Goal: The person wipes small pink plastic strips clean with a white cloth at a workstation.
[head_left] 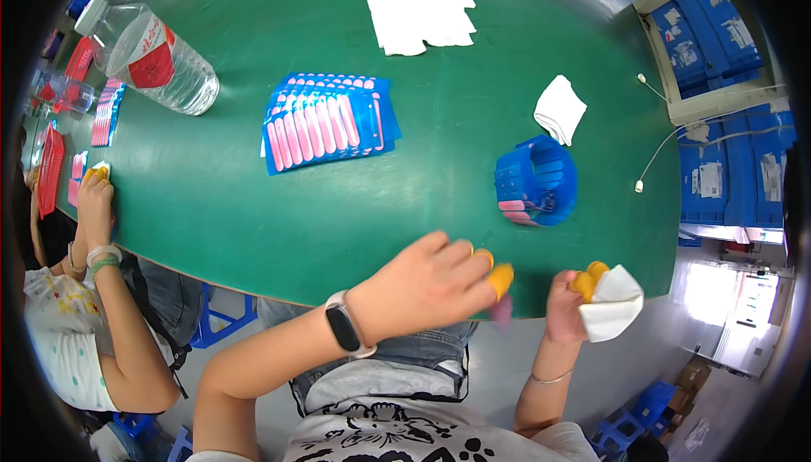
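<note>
My left hand (pixel 427 286) is closed, with yellow finger cots on its fingertips. It pinches a small, blurred pinkish-purple piece (pixel 502 313) over the table's near edge. To its right, my right hand (pixel 564 306) also wears yellow finger cots and is shut on a folded white cloth (pixel 612 305). Beyond both hands, a blue sheet curled into a ring (pixel 559 176) stands on the green table (pixel 405 200), pink strips showing low on its left side. Another folded white cloth (pixel 559 111) lies just behind the ring.
A fanned stack of blue sheets with pink strips (pixel 325 122) lies left of centre. White cloths (pixel 418 8) are at the far side. A water bottle (pixel 152 57) stands at left, near a co-worker's hand (pixel 97 192). Blue bins (pixel 714 35) and hanging cables (pixel 639 185) are at right.
</note>
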### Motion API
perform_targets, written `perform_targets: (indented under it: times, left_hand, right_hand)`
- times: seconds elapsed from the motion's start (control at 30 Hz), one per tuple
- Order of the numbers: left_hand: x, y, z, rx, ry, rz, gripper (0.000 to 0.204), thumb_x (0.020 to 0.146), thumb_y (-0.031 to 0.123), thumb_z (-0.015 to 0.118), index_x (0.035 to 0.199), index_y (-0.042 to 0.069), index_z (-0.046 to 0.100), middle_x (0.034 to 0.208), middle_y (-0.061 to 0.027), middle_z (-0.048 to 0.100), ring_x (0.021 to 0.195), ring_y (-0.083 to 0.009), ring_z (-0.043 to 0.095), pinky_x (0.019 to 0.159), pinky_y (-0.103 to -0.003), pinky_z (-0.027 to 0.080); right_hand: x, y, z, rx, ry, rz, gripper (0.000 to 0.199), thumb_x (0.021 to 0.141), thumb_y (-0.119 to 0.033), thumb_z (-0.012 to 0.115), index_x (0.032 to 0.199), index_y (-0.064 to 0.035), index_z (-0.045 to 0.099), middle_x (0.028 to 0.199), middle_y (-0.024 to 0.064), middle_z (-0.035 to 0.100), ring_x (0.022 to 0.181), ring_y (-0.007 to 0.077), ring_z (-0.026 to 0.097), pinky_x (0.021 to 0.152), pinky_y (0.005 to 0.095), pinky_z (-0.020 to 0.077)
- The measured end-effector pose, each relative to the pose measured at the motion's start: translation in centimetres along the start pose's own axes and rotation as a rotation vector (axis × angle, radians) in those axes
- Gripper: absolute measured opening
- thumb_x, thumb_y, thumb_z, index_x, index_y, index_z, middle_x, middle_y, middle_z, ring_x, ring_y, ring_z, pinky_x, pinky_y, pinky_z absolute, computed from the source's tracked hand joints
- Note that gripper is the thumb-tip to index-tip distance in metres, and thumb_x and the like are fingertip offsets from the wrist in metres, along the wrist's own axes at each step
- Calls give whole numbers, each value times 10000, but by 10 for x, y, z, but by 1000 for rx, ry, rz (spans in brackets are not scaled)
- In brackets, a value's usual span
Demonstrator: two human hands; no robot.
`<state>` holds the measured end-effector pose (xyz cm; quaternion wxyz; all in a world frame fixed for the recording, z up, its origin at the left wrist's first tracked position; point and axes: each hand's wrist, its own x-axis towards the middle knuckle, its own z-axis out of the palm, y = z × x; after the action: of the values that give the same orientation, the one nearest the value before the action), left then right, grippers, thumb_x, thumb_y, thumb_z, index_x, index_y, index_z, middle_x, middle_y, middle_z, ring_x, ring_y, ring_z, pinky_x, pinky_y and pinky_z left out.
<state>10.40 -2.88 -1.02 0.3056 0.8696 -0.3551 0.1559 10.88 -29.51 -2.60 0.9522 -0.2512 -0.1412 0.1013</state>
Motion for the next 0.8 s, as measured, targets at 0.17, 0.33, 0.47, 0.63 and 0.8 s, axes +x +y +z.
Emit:
perform_targets:
  times: [0.17, 0.33, 0.47, 0.63, 0.8]
  left_hand:
    - [24, -9, 19, 76, 106, -244, 426, 781, 195, 736, 1157, 45, 606, 934, -54, 587, 773, -213, 559, 675, -343, 440]
    - [36, -18, 26, 32, 258, -350, 667, 718, 191, 822, 1270, -13, 507, 1069, -146, 559, 898, -306, 568, 758, -392, 472]
    - [46, -20, 32, -155, 440, -517, 835, 688, 76, 813, 1382, -38, 363, 1197, -239, 494, 1044, -415, 527, 901, -462, 460]
    - [53, -8, 25, -89, 461, -526, 765, 732, 8, 731, 1406, -19, 371, 1289, -264, 433, 1166, -483, 418, 1002, -517, 381]
    - [38, -3, 22, -33, 343, -457, 677, 779, 29, 699, 1408, 25, 447, 1326, -274, 407, 1180, -467, 420, 1012, -518, 373]
  right_hand:
    - [-1, -11, -12, 106, 13, -64, 351, 972, -308, 525, 1202, -58, 610, 1266, 68, 628, 1145, 228, 590, 1049, 439, 361]
    - [3, 1, -10, 81, 86, -28, 316, 968, -306, 516, 1137, -60, 622, 1118, 48, 637, 1026, 226, 606, 939, 430, 396]
    - [4, 9, -12, 87, 61, -5, 319, 971, -316, 506, 1140, -71, 622, 1111, 42, 636, 970, 218, 595, 900, 424, 398]
    - [-3, 9, -10, 54, 275, -43, 219, 947, -315, 480, 993, -158, 625, 1062, 16, 640, 843, 187, 562, 808, 455, 424]
    - [20, 24, -6, 62, 357, -103, 306, 965, -327, 514, 1172, -135, 633, 1216, 54, 654, 1024, 224, 610, 914, 453, 429]
